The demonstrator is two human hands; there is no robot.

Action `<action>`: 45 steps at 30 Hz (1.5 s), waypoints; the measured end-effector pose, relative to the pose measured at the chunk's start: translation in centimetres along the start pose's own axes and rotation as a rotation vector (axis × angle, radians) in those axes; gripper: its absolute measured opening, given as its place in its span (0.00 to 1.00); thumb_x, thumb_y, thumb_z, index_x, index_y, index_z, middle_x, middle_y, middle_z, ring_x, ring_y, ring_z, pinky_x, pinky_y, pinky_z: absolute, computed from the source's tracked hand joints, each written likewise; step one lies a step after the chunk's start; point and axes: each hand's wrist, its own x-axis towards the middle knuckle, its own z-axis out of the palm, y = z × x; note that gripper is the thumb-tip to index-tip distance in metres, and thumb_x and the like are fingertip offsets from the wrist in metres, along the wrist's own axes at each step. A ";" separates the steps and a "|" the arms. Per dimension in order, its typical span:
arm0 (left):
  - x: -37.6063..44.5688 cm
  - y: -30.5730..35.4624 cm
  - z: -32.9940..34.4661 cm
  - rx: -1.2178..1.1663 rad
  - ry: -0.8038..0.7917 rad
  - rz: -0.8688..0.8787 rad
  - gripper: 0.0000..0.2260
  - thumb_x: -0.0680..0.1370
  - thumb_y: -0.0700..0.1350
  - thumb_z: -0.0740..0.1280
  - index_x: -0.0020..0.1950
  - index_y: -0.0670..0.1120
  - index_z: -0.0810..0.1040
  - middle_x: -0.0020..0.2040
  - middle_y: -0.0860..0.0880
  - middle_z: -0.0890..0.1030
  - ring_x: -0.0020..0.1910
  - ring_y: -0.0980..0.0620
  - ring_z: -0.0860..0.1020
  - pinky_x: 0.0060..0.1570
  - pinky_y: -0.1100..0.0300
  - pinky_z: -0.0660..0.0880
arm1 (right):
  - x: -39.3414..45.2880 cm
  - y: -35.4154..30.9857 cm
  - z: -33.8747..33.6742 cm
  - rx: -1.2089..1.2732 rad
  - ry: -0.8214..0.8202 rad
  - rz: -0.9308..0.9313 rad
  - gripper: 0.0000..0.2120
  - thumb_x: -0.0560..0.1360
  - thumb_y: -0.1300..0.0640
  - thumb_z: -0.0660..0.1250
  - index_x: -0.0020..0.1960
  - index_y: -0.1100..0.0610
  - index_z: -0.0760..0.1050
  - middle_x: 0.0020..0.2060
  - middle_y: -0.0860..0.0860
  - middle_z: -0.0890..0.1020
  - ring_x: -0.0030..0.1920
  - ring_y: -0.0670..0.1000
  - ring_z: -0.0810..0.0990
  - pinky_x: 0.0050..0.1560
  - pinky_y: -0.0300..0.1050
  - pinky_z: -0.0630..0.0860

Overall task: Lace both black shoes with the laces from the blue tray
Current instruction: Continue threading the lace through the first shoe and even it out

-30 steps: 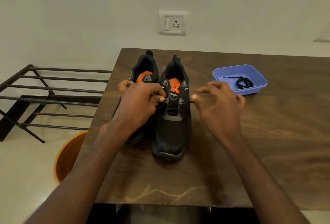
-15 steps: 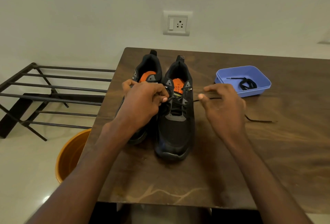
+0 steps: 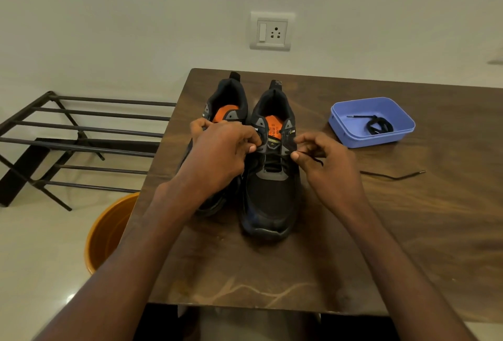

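While both hands work at the centre of the frame, the far left holds a dark metal rack point(image 3: 81, 136) standing on the pale floor, its bars running level toward the counter's edge. Below it, lower left, the rim of an orange bucket point(image 3: 106, 234) shows, partly tucked under the counter point(image 3: 408, 245), a dark wood-grain top.

Left hand point(image 3: 220, 158): fingers curled, tips pressed together at the inner eyelet edge of the right shoe. They appear to pinch the lace there, though the lace itself is hidden under the fingertips. This hand lies over the middle of the left shoe point(image 3: 226, 106), of which only the heel, collar and orange insole show clearly; no lace visible on it.

Right shoe point(image 3: 272, 193): just beside the left one, toe toward the bottom of the frame, orange insole showing. Black lace crosses the lower eyelets.

Right hand point(image 3: 326, 169): thumb and forefinger pinch the lace point(image 3: 310, 157) close against the shoe's outer eyelets, other fingers loosely curled. The free end of the same lace trails out from behind this hand and lies on the counter, its tip pointing to the right edge of the frame.

Upper right of the shoes: blue tray point(image 3: 351, 134) on the counter, well apart from the hands. Second lace point(image 3: 378, 125) lies bundled inside it, one end stretched toward the tray's left wall.

Wall behind, top centre: white switch and socket plate point(image 3: 272, 31).
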 end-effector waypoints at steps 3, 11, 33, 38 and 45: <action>-0.1 0.0 -0.2 0.014 -0.011 0.016 0.12 0.81 0.39 0.69 0.56 0.56 0.84 0.45 0.60 0.81 0.54 0.56 0.77 0.61 0.50 0.56 | 0.2 0.2 0.1 -0.077 0.035 0.005 0.07 0.78 0.58 0.73 0.51 0.47 0.85 0.45 0.41 0.85 0.48 0.40 0.81 0.53 0.40 0.78; -0.5 -0.3 -0.3 0.096 0.012 0.050 0.12 0.81 0.44 0.68 0.61 0.60 0.81 0.54 0.60 0.77 0.60 0.57 0.73 0.66 0.46 0.57 | -0.7 -1.4 -0.9 0.136 0.037 -0.045 0.07 0.79 0.61 0.71 0.52 0.49 0.84 0.35 0.48 0.85 0.40 0.44 0.85 0.44 0.34 0.81; -0.6 2.4 -1.7 -1.046 -0.118 -0.186 0.10 0.85 0.40 0.63 0.66 0.43 0.76 0.37 0.46 0.81 0.30 0.53 0.72 0.34 0.63 0.72 | -0.1 0.2 -4.1 -0.049 0.371 0.383 0.17 0.75 0.60 0.69 0.63 0.51 0.79 0.52 0.51 0.84 0.57 0.55 0.82 0.58 0.53 0.78; -0.2 3.1 -0.6 -0.928 -0.063 -0.151 0.08 0.83 0.42 0.68 0.60 0.40 0.76 0.36 0.44 0.82 0.28 0.54 0.73 0.30 0.62 0.71 | -1.2 -3.4 -1.6 0.238 0.083 -0.083 0.10 0.81 0.55 0.70 0.61 0.48 0.81 0.57 0.44 0.83 0.59 0.42 0.80 0.60 0.40 0.78; 0.2 2.5 0.5 -0.814 0.073 -0.119 0.03 0.83 0.39 0.67 0.56 0.40 0.79 0.39 0.44 0.84 0.31 0.55 0.78 0.33 0.69 0.73 | -1.2 -2.6 -0.9 0.227 0.207 -0.018 0.09 0.78 0.57 0.74 0.45 0.44 0.82 0.39 0.40 0.85 0.43 0.38 0.83 0.43 0.28 0.76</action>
